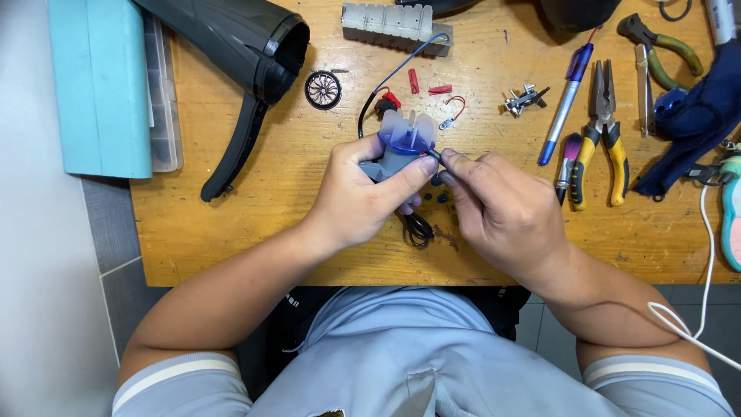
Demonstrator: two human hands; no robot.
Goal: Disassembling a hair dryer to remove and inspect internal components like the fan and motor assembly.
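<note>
The blue fan [404,135] sits clamped in your left hand [363,193]; your right hand [502,208] fingers pinch a black wire [434,154] beside it.

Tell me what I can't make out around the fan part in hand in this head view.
- Lower body of the blue fan part: covered by the left hand.
- Where the black wire joins it: hidden behind the right hand fingertips.
- Small dark bits on the wooden table: too small to identify.
- Black hair dryer shell: rear cut off by the top edge.
</note>
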